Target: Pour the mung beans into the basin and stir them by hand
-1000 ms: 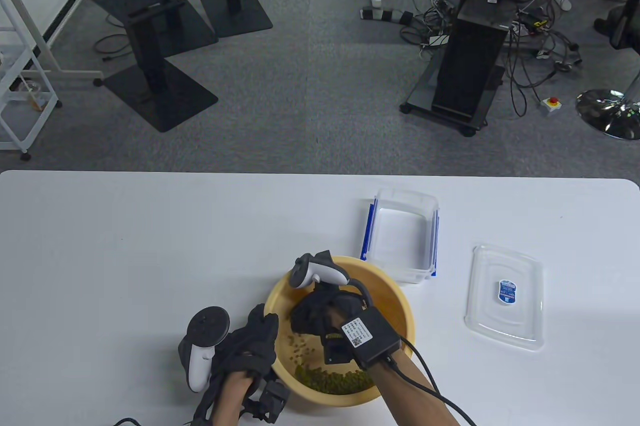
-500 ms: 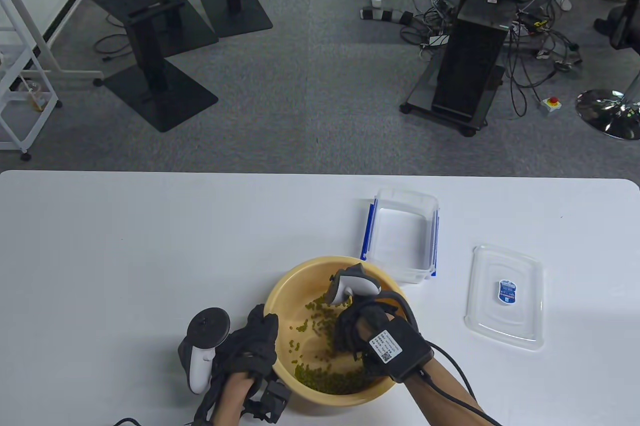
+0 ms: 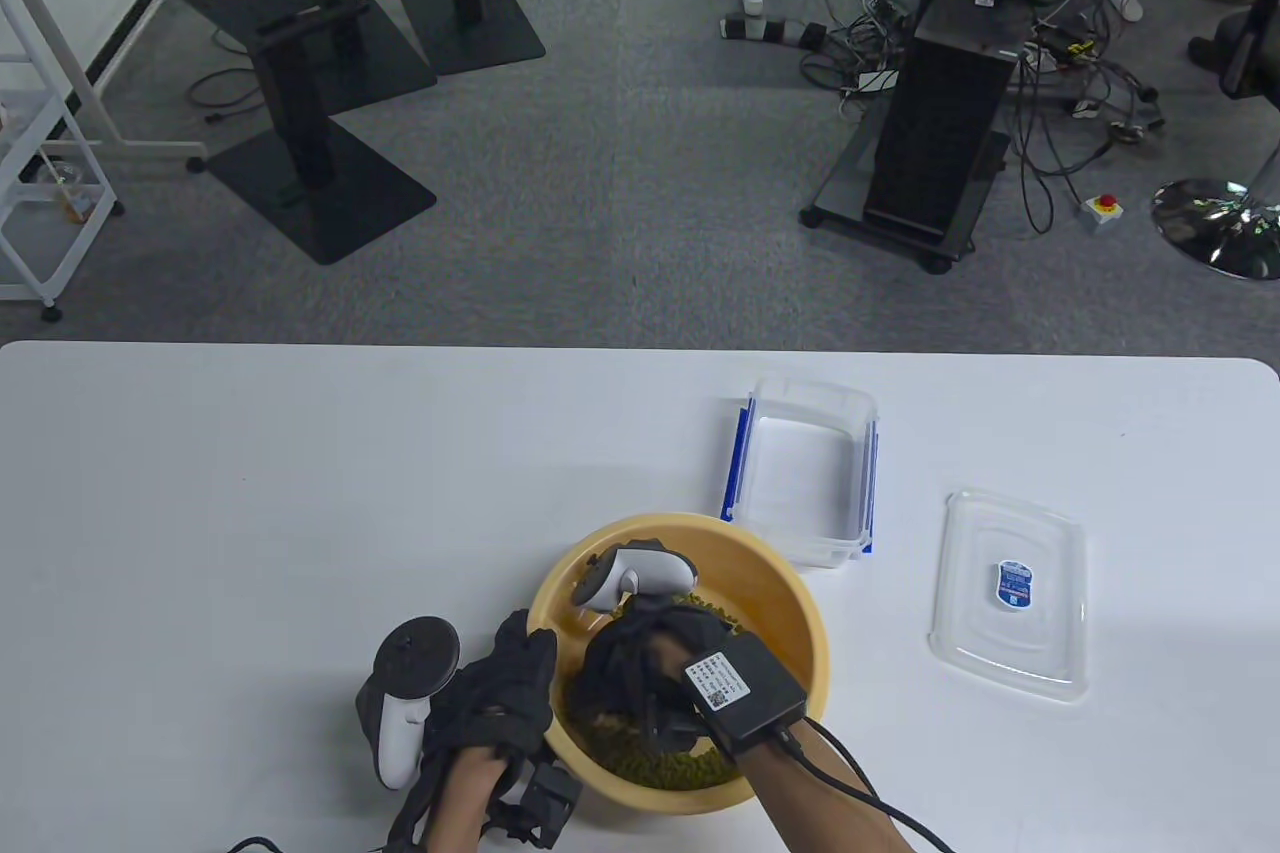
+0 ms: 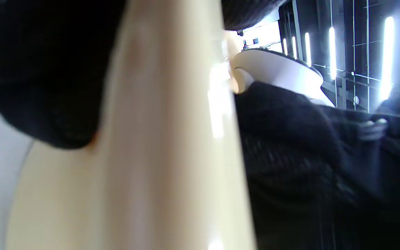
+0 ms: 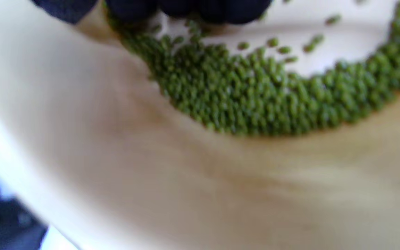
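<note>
The yellow basin [image 3: 790, 593] stands near the table's front edge with green mung beans [image 3: 670, 773] heaped along its near side. My right hand [image 3: 630, 678] reaches down inside the basin at its left-centre. Its fingertips [image 5: 186, 8] touch the edge of the bean pile [image 5: 273, 93] without closing on anything. My left hand [image 3: 505, 688] holds the basin's left rim. In the left wrist view a gloved finger [image 4: 47, 86] lies against the basin's outer wall [image 4: 151, 139], and the right glove [image 4: 307, 156] shows beyond it.
An empty clear container [image 3: 805, 468] with blue clips stands just behind the basin on the right. Its clear lid [image 3: 1010, 593] lies flat further right. Cables trail from both wrists off the table's front edge.
My right hand swept from the basin's left to its right side and back to the left-front, pushing scattered beans into the near heap. The left hand stayed on the rim.
</note>
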The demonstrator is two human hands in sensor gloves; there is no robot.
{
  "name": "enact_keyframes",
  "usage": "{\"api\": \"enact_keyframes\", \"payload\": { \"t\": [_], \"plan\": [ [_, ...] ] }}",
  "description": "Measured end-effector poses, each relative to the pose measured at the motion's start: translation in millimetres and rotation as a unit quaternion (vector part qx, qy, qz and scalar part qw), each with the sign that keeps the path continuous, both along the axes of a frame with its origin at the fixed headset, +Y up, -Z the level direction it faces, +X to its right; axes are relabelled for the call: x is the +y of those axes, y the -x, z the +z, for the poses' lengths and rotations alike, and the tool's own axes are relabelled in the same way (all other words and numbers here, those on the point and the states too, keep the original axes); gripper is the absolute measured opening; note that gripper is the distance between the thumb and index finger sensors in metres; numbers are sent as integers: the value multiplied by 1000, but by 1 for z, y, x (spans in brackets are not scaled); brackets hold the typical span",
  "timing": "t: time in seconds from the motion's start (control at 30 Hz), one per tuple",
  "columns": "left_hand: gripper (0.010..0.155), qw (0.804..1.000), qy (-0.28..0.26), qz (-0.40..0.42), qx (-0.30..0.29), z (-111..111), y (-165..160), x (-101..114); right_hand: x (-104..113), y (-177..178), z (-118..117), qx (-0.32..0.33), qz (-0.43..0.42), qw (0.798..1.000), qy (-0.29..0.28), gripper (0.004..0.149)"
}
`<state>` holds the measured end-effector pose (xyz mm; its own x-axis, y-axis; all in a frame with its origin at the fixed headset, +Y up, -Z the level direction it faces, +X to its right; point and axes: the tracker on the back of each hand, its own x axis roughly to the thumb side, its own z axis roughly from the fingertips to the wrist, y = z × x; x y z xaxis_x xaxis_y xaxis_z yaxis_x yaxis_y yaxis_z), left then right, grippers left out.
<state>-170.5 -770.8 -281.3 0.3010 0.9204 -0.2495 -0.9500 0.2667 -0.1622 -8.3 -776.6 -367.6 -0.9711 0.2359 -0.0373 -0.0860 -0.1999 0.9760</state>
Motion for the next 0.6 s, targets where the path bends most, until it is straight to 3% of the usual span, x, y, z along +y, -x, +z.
{"api": "enact_keyframes", "payload": {
  "t": [0.1, 0.23, 0.43, 0.6],
  "plan": [
    [67, 1000, 1, 0, 0, 0, 0, 0, 5, -5, -14, -14, 26, 994, -109, 66],
    [67, 1000, 1, -4, 1, 0, 0, 0, 4, -24, -23, -33, 121, 972, -201, 62],
    [67, 1000, 3, -5, -1, 0, 0, 0, 2, -54, -22, -30, 159, 978, -129, 83],
    [67, 1000, 2, -8, 2, 1, 0, 1, 5, -71, -17, -44, 129, 985, -105, 81]
  ]
}}
